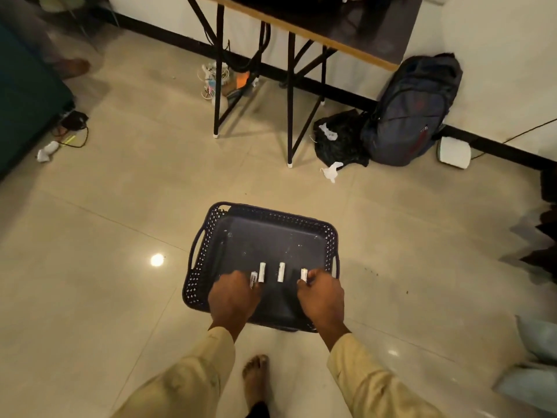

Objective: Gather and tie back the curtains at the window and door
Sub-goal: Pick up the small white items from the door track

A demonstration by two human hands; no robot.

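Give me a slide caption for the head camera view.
Left hand and right hand each pinch a small white cylinder over a dark perforated plastic tray holding two more.

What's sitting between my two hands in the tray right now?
In the head view, the left loose cylinder and right loose cylinder lie on the tray between left hand and right hand; the left pinches a third cylinder, the right a fourth cylinder.

Both arms are covered by long sleeves of a pale beige cloth. The left sleeve (187, 384) ends just behind the left grip (233, 297) with a plain, loose edge, and its cloth shows soft creases and a faint darker patch. The right sleeve (370, 384) looks the same behind the right grip (322, 297). Below and between the grips one foot (256, 378) is bare, with a dark hem (258, 411) just behind it.
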